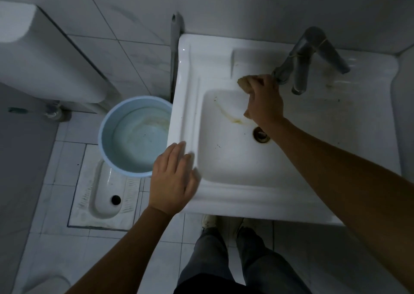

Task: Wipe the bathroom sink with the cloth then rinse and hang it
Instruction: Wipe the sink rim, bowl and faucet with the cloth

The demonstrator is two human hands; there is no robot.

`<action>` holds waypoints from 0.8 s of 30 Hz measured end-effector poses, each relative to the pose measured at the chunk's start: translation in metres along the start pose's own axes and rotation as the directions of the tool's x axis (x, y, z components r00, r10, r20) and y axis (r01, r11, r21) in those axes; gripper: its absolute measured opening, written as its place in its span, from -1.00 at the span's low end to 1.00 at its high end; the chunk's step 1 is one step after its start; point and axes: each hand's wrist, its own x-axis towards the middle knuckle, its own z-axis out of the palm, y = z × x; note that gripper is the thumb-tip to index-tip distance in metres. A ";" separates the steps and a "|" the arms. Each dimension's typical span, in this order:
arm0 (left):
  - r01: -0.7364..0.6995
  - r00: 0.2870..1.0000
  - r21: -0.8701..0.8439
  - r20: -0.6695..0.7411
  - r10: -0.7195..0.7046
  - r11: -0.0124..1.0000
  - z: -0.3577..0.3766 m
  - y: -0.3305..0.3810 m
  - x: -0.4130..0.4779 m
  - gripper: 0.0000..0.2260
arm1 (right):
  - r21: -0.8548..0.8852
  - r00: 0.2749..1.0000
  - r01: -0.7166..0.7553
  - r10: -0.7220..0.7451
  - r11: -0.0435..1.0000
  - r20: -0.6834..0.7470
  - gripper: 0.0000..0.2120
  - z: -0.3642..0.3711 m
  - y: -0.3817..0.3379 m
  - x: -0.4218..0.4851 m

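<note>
Our right hand (264,101) bunches the tan cloth (245,81) in a tight grip at the far rim of the sink (190,105), just under the tap (298,56), likely so the wad can scrub down toward the yellow streak (233,115) near the drain (261,134). Our left hand (172,177) lies flat, fingers spread, on the near left rim, seemingly to brace us.

White tiled floor (67,244), pale blue basin (134,134) standing on it, squat toilet pan (105,195) set in
</note>
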 end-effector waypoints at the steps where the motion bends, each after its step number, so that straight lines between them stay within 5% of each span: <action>1: -0.004 1.000 0.006 0.001 0.004 1.000 0.000 0.000 0.001 -0.59 | 0.066 0.998 -0.016 0.021 0.998 -0.066 -0.49 -0.003 -0.001 0.006; 4: -0.020 1.000 0.020 0.003 0.019 1.000 0.000 0.000 0.001 -0.59 | 0.126 0.980 0.008 0.018 0.992 -0.200 -0.61 -0.005 -0.015 0.031; 10: -0.028 0.999 -0.007 -0.033 0.027 1.000 0.003 -0.001 0.002 -0.58 | 0.001 0.986 -0.072 0.071 0.997 -0.149 -0.49 0.017 -0.040 0.046; 16: -0.026 1.000 0.002 -0.011 0.026 1.000 0.002 -0.002 0.001 -0.59 | 0.051 0.996 0.079 -0.077 0.996 -0.039 -0.38 0.010 -0.025 0.018; 24: -0.017 1.000 -0.009 0.011 0.017 1.000 0.002 -0.004 -0.002 -0.61 | 0.519 0.974 -0.219 0.149 0.826 0.173 -0.59 0.011 0.000 -0.093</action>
